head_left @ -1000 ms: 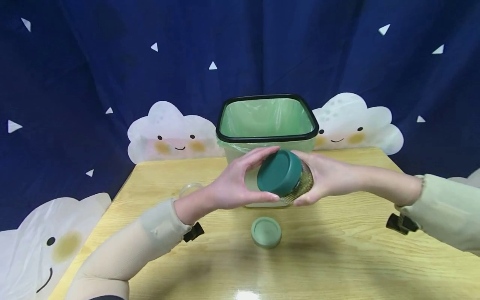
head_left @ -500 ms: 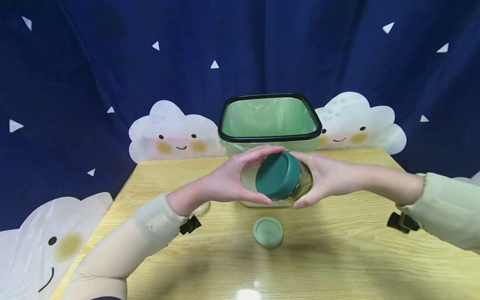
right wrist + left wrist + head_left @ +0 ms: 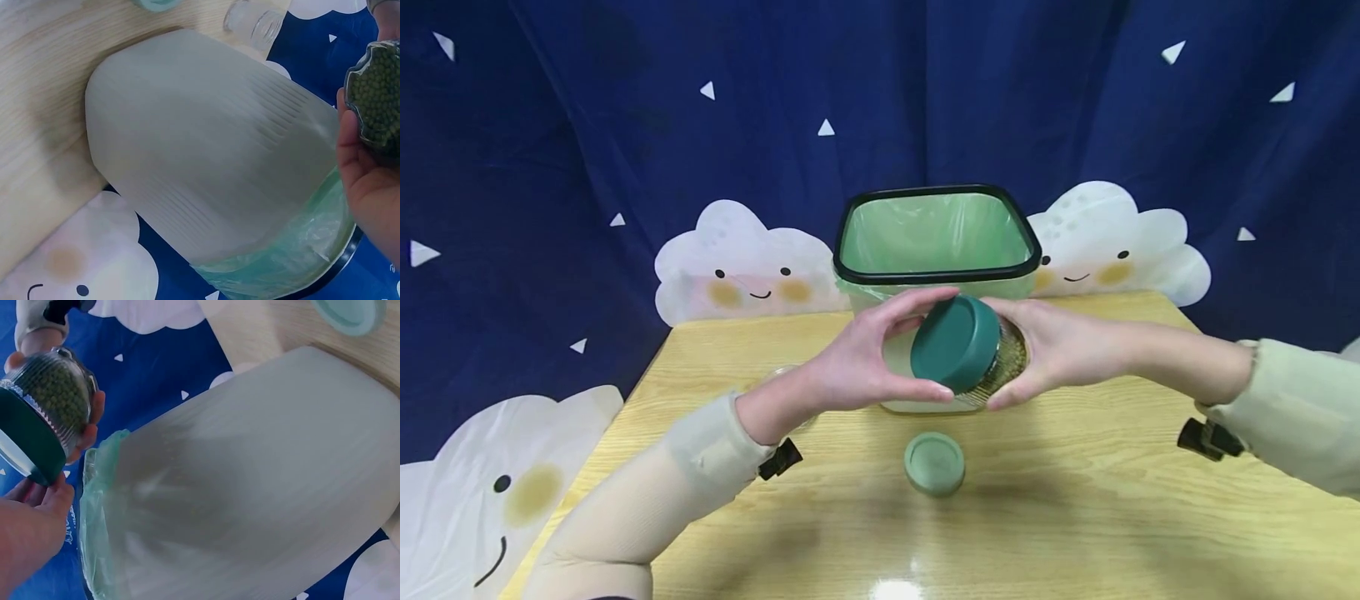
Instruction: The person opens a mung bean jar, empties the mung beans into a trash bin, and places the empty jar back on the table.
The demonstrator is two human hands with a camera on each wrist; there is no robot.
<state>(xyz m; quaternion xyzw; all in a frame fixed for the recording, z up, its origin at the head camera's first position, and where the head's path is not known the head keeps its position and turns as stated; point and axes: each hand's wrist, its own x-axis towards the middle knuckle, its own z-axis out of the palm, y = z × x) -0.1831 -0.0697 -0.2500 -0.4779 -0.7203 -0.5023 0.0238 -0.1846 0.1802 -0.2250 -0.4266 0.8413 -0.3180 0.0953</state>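
A glass jar (image 3: 1009, 360) of small green beans (image 3: 378, 94) is held tilted in the air before the bin, its dark green lid (image 3: 953, 346) facing left. My right hand (image 3: 1063, 346) grips the ribbed glass body from the right. Around the lid curve the thumb and fingers of my left hand (image 3: 857, 358); the left wrist view has its fingertips at the lid's edge. The lid sits on the jar's mouth.
A bin (image 3: 936, 277) with a black rim and green liner stands behind the hands. A pale green round lid (image 3: 934, 464) lies on the wooden table (image 3: 1075, 517). An uncapped clear container (image 3: 253, 24) lies beside the bin, partly behind my left forearm in the head view.
My left hand's thumb has shifted slightly left along the lid and then back right. The right hand keeps its grip on the jar, which stays in about the same place.
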